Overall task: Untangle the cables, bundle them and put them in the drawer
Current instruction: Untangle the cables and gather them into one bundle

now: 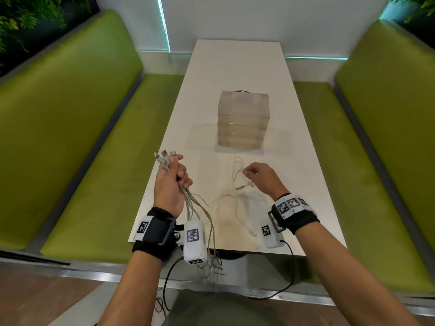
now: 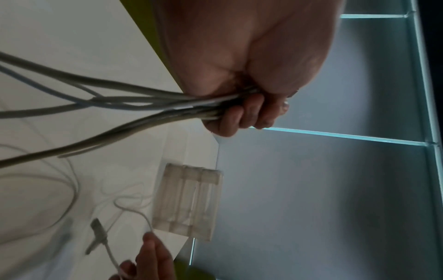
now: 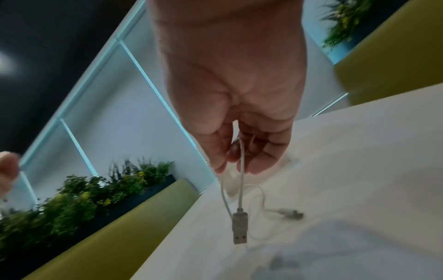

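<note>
My left hand (image 1: 173, 177) grips a bunch of white cables (image 1: 200, 208) in a fist, above the table's near left edge. Their plugs (image 1: 164, 156) stick out above the thumb, and the cords hang down past the table edge. In the left wrist view the curled fingers (image 2: 242, 115) clamp the bunch of cables (image 2: 143, 104). My right hand (image 1: 253, 172) pinches one thin white cable (image 1: 237, 170) lifted off the table. Its USB plug (image 3: 239, 227) dangles below the right hand's fingertips (image 3: 254, 164). A clear plastic drawer unit (image 1: 243, 121) stands mid-table, all drawers closed.
The white table (image 1: 235, 67) runs between two green benches (image 1: 77, 137) (image 1: 376, 137). A white wall with lit strips stands at its far end. Loose cable loops (image 1: 226, 201) lie on the table between my hands. Black wrist-camera leads hang below the near edge.
</note>
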`<state>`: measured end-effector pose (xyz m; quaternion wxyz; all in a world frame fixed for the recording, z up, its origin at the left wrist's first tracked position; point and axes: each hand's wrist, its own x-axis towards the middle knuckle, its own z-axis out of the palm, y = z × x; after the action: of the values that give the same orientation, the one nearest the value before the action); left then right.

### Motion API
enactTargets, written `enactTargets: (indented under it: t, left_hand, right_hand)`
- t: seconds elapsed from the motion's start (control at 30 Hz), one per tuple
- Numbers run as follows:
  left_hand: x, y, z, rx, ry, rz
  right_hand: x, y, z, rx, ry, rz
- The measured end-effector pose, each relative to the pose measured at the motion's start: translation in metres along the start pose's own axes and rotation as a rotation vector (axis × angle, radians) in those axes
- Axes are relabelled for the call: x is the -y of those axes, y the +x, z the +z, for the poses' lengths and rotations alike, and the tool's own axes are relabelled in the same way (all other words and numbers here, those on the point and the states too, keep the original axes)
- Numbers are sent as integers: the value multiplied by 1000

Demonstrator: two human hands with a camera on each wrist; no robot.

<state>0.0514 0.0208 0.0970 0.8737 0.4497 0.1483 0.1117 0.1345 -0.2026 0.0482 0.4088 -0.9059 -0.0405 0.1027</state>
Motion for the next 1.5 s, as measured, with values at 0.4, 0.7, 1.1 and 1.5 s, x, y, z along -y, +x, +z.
enactTargets:
  t: [0.4,0.7,1.1,1.5]
  left_hand:
    - [-1,-9,12,46,34,-41]
    - [-12,-15,22,78,72,-53]
    - [-14,-13,18,29,71,-30]
    - [-12,-15,22,83,98,-48]
  right_hand:
    - [-9,-19,4,138,-411,24]
    - [11,-55,69,675,-179,-176]
    - [21,-95,64,1130,284,96]
    - [24,-103,62,1145,334,200]
